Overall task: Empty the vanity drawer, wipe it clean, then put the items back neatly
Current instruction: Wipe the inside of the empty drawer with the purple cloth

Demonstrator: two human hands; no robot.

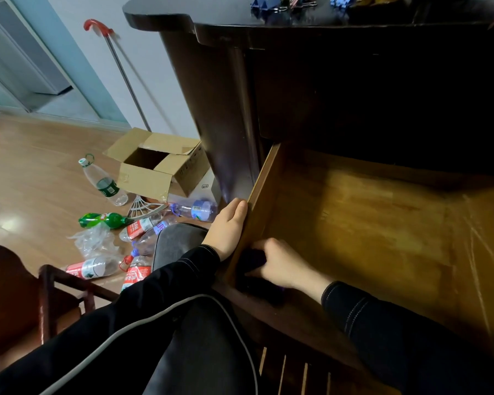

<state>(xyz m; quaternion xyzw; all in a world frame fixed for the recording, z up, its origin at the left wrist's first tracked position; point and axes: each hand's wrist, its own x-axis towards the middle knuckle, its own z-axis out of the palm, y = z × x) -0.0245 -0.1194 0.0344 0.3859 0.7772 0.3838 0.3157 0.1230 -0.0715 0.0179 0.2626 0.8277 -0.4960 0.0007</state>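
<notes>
The right hand [283, 263] is bunching a dark, likely soft cloth [251, 259] in the drawer's [264, 189] near left corner, while the left hand [228, 228] is pressing flat against its stiff side.

Black sleeves [183, 269], pale stitching [354, 307], black trousers [111, 357], grey stripe [143, 319]

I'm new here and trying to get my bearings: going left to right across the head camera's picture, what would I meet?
From the left: wooden chair, green bottle, cardboard box, left hand, right hand gripping a dark cloth.
</notes>
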